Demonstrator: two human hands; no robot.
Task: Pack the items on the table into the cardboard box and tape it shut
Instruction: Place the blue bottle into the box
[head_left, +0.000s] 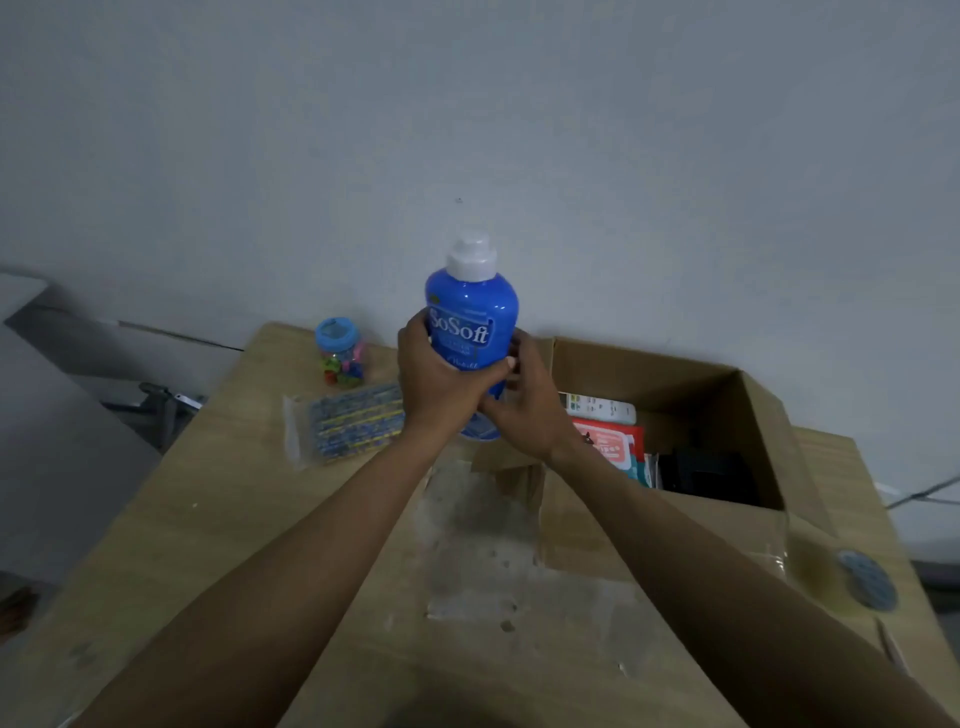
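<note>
Both hands (447, 379) grip blue bottle (471, 317) beside open cardboard box (670, 374).

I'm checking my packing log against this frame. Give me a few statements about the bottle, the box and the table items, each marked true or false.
1. The left hand and right hand both hold the blue bottle. True.
2. The bottle lies inside the cardboard box. False: it is held upright above the table, left of the box.
3. The box is taped shut. False: it is open, with a red pack inside.
4. A jar with a blue lid stands on the table. True.
</note>
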